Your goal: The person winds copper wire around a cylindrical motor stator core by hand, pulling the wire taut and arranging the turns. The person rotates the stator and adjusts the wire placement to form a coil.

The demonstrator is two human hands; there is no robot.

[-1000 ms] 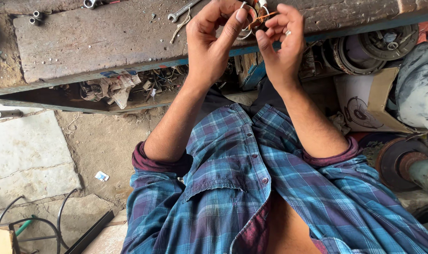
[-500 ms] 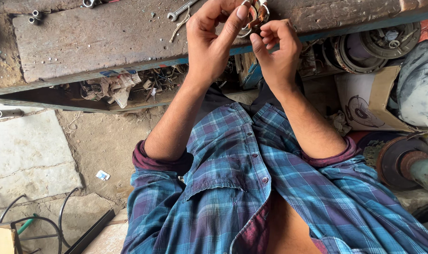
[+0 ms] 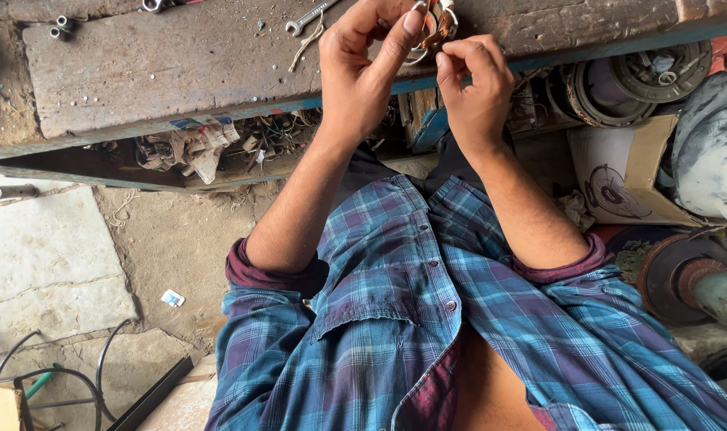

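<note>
A small part of metal rings and copper-coloured windings (image 3: 433, 24) was held above the worn, pitted tabletop (image 3: 164, 72) at the upper frame edge, partly cut off and hard to make out. It was pinched by the closed grip of the left hand (image 3: 363, 72), thumb raised against it. The right hand (image 3: 475, 88) was curled just beside it, fingertips pinched near it; contact could not be told. A steel spanner (image 3: 309, 16) lay nearby. Below, a dusty concrete floor (image 3: 172, 239) was seen.

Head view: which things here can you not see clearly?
- Small metal part with copper-coloured wire: head view, mostly covered by the fingers of the left hand and right hand; top edge crops it.
- Grey steel spanner: cut by top edge.
- Round rusty metal disc: partly behind the checked sleeve.
</note>
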